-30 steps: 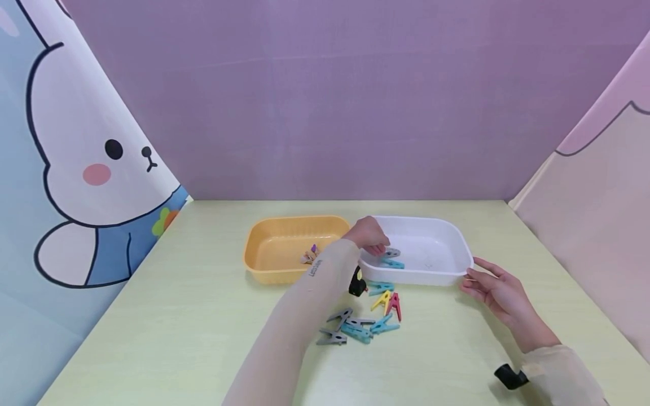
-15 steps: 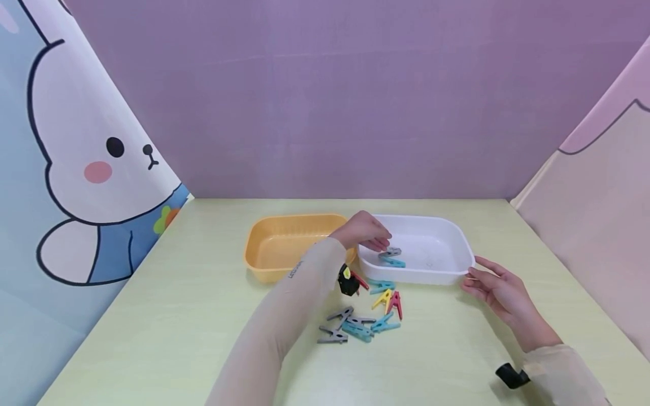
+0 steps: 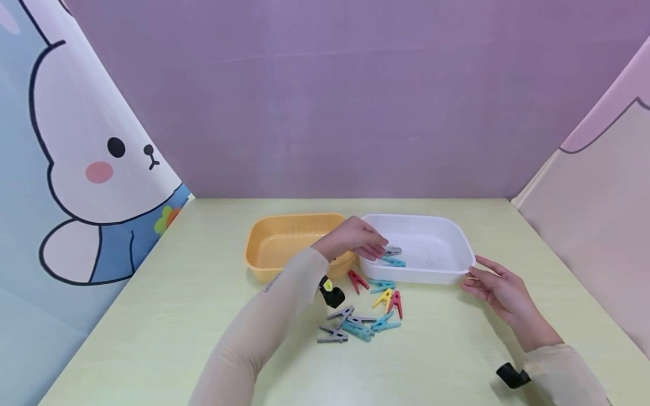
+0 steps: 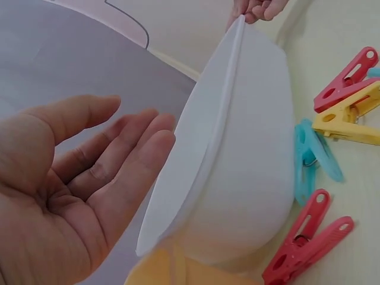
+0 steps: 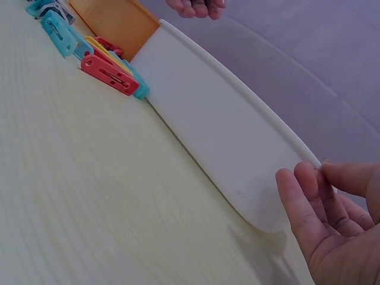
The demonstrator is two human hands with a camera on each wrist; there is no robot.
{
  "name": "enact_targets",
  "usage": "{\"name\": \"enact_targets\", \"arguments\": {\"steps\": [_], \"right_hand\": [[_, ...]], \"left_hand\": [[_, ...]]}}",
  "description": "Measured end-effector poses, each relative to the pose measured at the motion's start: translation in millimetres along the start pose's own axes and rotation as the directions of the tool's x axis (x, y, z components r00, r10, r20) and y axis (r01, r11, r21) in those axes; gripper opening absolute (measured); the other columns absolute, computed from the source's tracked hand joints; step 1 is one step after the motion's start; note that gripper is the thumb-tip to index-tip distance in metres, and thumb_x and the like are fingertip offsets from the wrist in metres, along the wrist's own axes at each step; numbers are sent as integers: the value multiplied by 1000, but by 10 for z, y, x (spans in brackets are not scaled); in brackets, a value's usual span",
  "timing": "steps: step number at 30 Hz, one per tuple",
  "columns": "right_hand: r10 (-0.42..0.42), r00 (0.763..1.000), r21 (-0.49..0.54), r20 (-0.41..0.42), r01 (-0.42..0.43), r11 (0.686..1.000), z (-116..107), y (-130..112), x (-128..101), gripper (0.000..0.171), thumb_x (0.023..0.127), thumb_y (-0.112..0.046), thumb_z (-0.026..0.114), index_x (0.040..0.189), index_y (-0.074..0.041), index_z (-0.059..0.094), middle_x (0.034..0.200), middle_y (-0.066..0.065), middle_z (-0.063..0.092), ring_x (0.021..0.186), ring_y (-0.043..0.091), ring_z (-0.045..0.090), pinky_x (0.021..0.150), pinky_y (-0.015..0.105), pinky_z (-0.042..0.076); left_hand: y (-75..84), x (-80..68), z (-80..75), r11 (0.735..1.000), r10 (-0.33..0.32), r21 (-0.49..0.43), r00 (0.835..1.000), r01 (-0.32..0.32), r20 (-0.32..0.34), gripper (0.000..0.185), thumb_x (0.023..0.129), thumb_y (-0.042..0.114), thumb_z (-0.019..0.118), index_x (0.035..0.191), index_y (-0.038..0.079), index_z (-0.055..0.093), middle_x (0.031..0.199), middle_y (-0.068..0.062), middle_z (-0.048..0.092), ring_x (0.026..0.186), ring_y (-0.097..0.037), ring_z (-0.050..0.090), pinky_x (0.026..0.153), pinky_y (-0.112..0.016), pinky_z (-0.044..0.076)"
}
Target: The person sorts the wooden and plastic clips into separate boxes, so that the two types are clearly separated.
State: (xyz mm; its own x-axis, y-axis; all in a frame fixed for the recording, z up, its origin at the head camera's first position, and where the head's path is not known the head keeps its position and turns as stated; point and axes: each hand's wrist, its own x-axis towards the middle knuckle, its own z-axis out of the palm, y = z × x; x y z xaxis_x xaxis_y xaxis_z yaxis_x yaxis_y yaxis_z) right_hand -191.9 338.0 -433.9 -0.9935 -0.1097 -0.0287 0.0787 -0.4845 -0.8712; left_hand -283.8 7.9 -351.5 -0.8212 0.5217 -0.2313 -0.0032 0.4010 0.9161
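Two trays: an orange tray [image 3: 284,245] and a white tray [image 3: 447,248] are seen side by side from the head view; a grey clothespin [image 3: 392,251] and a teal clothespin [image 3: 394,261] lie inside the white one.
Left hand [image 3: 355,239]: held empty over the white tray's 9 o'clock rim, fingers relaxed.
Loose clothespins [image 3: 363,316]: scattered at the tray's 7 o'clock.
Left wrist view: the fingers [image 4: 127,154] are shown spread, nothing pinched.
Right wrist view: the right hand [image 5: 332,219] is laid, fingers loose, against the tray's 3 o'clock corner.
Risk: the tray could be nudged by either hand.

A white tray [image 3: 447,270] is sitting beside an orange tray [image 3: 264,265]; red [image 3: 357,280], yellow [image 3: 382,299], teal [image 3: 382,285] and grey [image 3: 332,336] pegs are lying on a pale green table [image 3: 152,327].
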Motion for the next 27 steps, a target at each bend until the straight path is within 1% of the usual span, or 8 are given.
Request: {"name": "enact_targets", "arguments": {"steps": [5, 9, 12, 15, 18, 22, 27], "right_hand": [[6, 1000, 2, 0, -6, 1000, 11, -12, -8, 33, 99, 9, 50, 107, -14, 73, 86, 12, 72, 75, 21, 72, 74, 33, 61], [8, 1000, -4, -6, -8, 1000, 21, -21, -11, 33, 99, 9, 50, 107, -14, 73, 86, 11, 72, 75, 20, 72, 74, 33, 61], [7, 1000, -6, -10, -7, 1000, 24, -22, -13, 34, 99, 9, 50, 107, -15, 73, 86, 11, 72, 75, 20, 72, 75, 33, 61], [10, 1000, -7, -13, -11, 1000, 27, -24, -12, 34, 99, 9, 50, 107, -15, 73, 86, 11, 72, 75, 20, 72, 75, 33, 61], [10, 1000, -10, -13, -11, 1000, 27, -24, -11, 34, 99, 8, 50, 107, -15, 73, 86, 11, 72, 75, 20, 72, 74, 33, 61], [7, 1000, -15, -11, -7, 1000, 22, -22, -7, 34, 99, 8, 50, 107, -15, 73, 86, 11, 72, 75, 20, 72, 74, 33, 61], [16, 1000, -5, -12, -16, 1000, 6, -18, 3, 34, 100, 9, 49, 107, -15, 73, 87, 11, 72, 75, 20, 72, 74, 33, 61]], "left_hand": [[-37, -114, 3, 1000, -26, -4, 1000, 26, 3, 27, 94, 20, 70, 110, -2, 73, 88, -7, 74, 80, -19, 73, 74, -29, 61], [-107, -186, 14, 998, -63, -17, 998, 63, 0, 29, 94, 21, 72, 111, -2, 73, 87, -7, 75, 80, -21, 73, 75, -31, 61], [-175, -236, 15, 997, -73, -31, 997, 73, 10, 27, 93, 20, 72, 109, -2, 74, 87, -9, 75, 80, -22, 73, 74, -31, 61], [-242, -287, 25, 997, -68, -43, 998, 68, 18, 21, 92, 18, 73, 101, 0, 76, 85, -10, 75, 79, -23, 73, 71, -31, 61], [-297, -346, 47, 997, -47, -57, 998, 48, 32, 17, 92, 16, 73, 96, 0, 76, 83, -12, 74, 78, -25, 74, 70, -34, 62], [-360, -427, 98, 998, -16, -60, 998, 20, 64, 21, 92, 13, 72, 100, -5, 75, 81, -13, 74, 75, -25, 73, 68, -36, 62], [-461, -509, 172, 997, -17, -67, 994, 24, 104, 23, 93, 10, 69, 105, -9, 72, 81, -13, 73, 72, -22, 72, 67, -35, 62]]}}
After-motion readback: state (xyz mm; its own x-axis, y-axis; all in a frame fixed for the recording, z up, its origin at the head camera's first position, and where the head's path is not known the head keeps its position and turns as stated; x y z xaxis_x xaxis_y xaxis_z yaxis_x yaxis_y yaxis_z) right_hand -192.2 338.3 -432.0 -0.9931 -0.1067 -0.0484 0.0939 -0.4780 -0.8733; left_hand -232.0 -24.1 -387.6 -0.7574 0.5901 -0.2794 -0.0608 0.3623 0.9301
